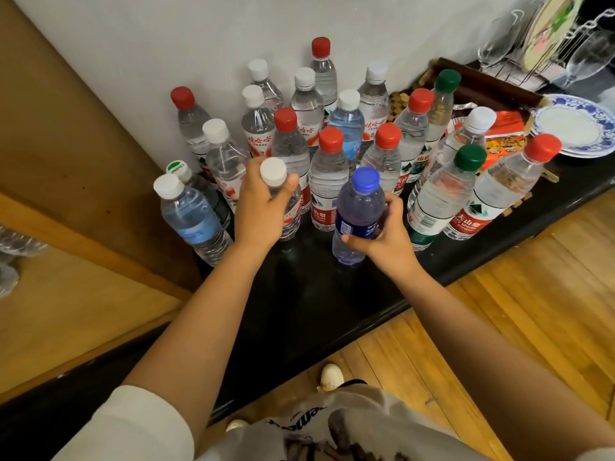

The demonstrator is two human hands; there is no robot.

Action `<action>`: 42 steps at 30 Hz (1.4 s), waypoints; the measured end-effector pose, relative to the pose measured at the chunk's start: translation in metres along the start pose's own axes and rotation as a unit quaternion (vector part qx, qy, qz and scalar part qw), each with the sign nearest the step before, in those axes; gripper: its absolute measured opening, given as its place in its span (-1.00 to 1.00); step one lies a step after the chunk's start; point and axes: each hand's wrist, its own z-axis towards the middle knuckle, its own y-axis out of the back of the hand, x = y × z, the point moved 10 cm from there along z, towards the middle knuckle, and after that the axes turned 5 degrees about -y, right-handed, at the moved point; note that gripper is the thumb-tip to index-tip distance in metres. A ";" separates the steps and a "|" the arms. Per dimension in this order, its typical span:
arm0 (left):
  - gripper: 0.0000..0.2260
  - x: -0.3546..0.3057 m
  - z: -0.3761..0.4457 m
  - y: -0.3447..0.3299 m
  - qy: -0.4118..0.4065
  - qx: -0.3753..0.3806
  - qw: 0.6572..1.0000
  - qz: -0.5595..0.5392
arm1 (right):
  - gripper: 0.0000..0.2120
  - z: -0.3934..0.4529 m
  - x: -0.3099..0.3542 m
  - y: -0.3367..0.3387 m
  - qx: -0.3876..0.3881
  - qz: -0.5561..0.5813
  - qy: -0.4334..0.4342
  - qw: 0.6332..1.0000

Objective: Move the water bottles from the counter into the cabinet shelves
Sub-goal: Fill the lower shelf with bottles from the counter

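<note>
Several water bottles with red, white, green and blue caps stand crowded on a black counter [309, 294] against a white wall. My left hand [263, 207] grips the neck of a white-capped bottle [273, 172] with a red label at the front of the group. My right hand [382, 232] is wrapped around the body of a blue-capped bottle [357, 211] with a dark blue label, standing at the front. A wooden cabinet [66, 181] stands to the left of the counter.
A dark tray [499, 91] with red snack packets [504, 138], stacked blue-and-white plates [575, 126] and wine glasses [499, 41] in a rack fill the counter's right end. Glassware shows faintly at the far left edge. Wooden floor lies below the counter.
</note>
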 end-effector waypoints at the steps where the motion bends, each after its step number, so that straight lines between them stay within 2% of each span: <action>1: -0.66 -0.002 -0.002 0.000 -0.006 0.006 1.000 -0.001 | -0.24 0.000 -0.001 -0.001 0.002 0.005 -0.002 1.000; 4: -0.69 -0.004 -0.007 0.003 -0.011 0.026 1.000 -0.012 | -0.24 -0.001 -0.002 0.001 -0.003 -0.011 -0.003 1.000; 9: -0.72 0.001 -0.029 0.012 0.027 0.083 0.995 -0.037 | -0.21 -0.017 0.006 -0.013 0.038 -0.141 0.032 0.989; 15: -0.68 0.000 -0.085 0.042 0.030 0.147 0.987 -0.053 | -0.40 -0.060 0.021 -0.062 0.066 -0.215 0.090 0.970; 18: -0.64 0.005 -0.114 0.062 0.045 0.162 0.984 -0.060 | -0.38 -0.078 0.031 -0.094 0.074 -0.234 0.131 0.960; 25: -0.74 0.027 -0.166 0.133 0.075 0.161 0.978 -0.112 | -0.29 -0.110 0.042 -0.173 0.112 -0.260 0.161 0.945; 29: -0.77 0.046 -0.184 0.179 0.086 0.137 0.974 -0.155 | -0.37 -0.123 0.040 -0.221 0.142 -0.293 0.133 0.936; 32: -0.77 0.062 -0.193 0.214 0.097 0.110 0.969 -0.197 | -0.30 -0.133 0.043 -0.256 0.145 -0.333 0.133 0.922; 38: -0.83 0.088 -0.199 0.266 0.100 0.063 0.972 -0.204 | -0.30 -0.142 0.051 -0.311 0.169 -0.308 0.139 0.926; 42: -0.67 0.090 -0.191 0.298 0.075 0.069 0.978 -0.180 | -0.31 -0.144 0.065 -0.344 0.160 -0.289 0.151 0.932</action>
